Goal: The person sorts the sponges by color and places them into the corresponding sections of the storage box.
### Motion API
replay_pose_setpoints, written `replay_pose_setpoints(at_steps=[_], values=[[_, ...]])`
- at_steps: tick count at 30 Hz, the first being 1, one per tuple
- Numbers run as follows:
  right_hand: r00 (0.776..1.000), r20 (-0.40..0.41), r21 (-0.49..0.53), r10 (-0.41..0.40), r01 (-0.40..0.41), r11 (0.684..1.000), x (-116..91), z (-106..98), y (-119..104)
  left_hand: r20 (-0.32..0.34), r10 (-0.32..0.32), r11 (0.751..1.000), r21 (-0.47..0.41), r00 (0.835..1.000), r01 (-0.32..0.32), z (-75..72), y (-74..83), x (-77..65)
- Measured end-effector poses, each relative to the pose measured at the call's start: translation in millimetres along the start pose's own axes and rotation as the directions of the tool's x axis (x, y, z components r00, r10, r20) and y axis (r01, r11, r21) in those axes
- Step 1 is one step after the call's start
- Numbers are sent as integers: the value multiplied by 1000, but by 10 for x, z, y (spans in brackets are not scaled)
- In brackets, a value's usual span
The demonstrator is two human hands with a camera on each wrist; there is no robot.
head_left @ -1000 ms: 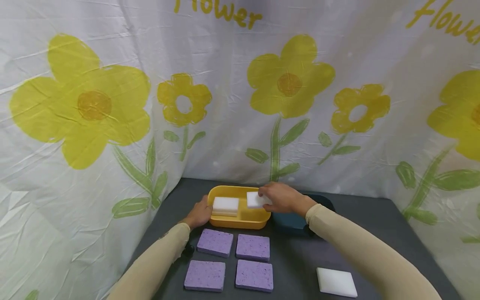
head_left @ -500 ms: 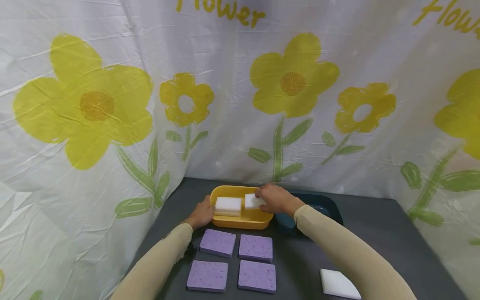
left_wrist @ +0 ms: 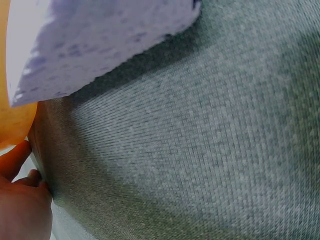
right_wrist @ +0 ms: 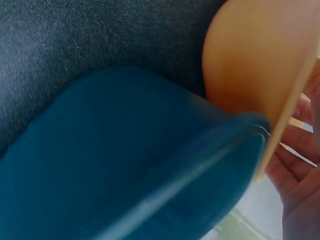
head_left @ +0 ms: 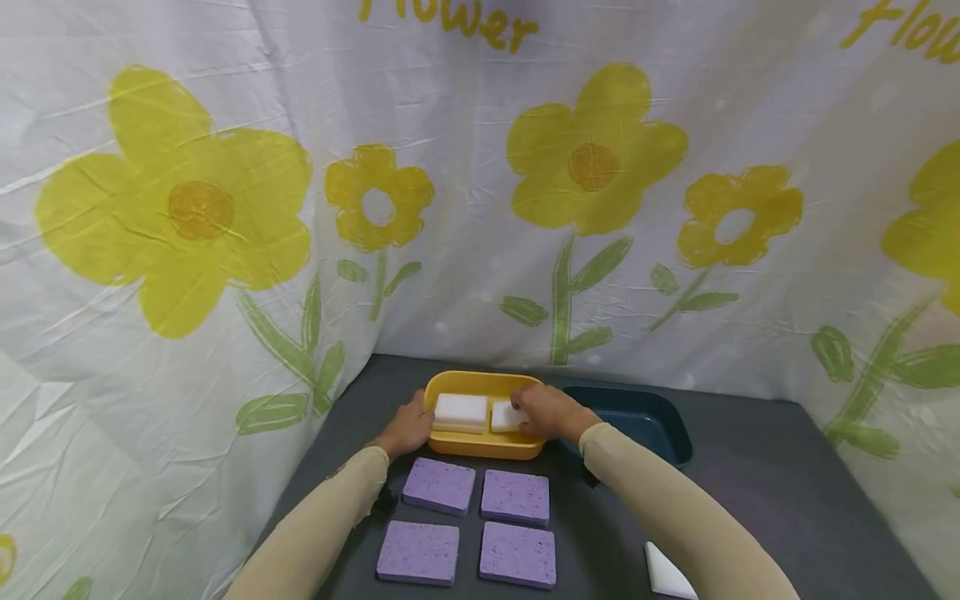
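My left hand (head_left: 408, 425) holds the left end of a yellow tray (head_left: 483, 448); in the left wrist view its fingertips meet the orange-looking wall (left_wrist: 15, 122). Inside the tray, on the left, lies a stack of white sponges (head_left: 461, 408). My right hand (head_left: 551, 410) reaches over the tray's right rim and grips a white sponge (head_left: 504, 417), low in the tray beside that stack. The hand covers the sponge's right part. In the right wrist view, the right fingers (right_wrist: 295, 165) show behind the tray wall (right_wrist: 250, 60).
Purple sponges (head_left: 515, 496) lie in two rows in front of the yellow tray. A dark blue tray (head_left: 652, 425) stands close at its right, partly behind my right forearm. Another white sponge (head_left: 663, 575) sits at the front right, partly covered by the sleeve. A flowered curtain (head_left: 465, 292) hangs behind.
My right hand has moved left and down with the white sponge, bringing it lower in the yellow tray, near the stack. My left hand keeps its hold on the tray.
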State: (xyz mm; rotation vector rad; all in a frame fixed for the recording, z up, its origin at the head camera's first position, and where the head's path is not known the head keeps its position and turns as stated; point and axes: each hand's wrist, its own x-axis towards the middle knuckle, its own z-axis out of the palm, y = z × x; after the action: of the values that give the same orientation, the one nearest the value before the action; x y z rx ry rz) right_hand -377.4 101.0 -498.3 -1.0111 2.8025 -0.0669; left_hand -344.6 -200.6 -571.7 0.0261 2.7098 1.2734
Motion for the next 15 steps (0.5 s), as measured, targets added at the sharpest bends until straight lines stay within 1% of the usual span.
replay_pose_setpoints(at_steps=[4,8,12,15], values=[[1000,6,0,12,-12,1000,27,72,14,2,2,1000,-1,1000,-2,9,4,-11],[1000,-9,-23,-8,8,1000,43,124,18,-2,4,1000,0,1000,-4,12,13,-13],[1000,-17,-27,-25,25,999,37,141,-5,-1,4,1000,-5,1000,-4,4,15,-2],[1000,-14,-6,-22,22,1000,34,132,-29,0,-3,1000,-9,1000,3,3,15,2]])
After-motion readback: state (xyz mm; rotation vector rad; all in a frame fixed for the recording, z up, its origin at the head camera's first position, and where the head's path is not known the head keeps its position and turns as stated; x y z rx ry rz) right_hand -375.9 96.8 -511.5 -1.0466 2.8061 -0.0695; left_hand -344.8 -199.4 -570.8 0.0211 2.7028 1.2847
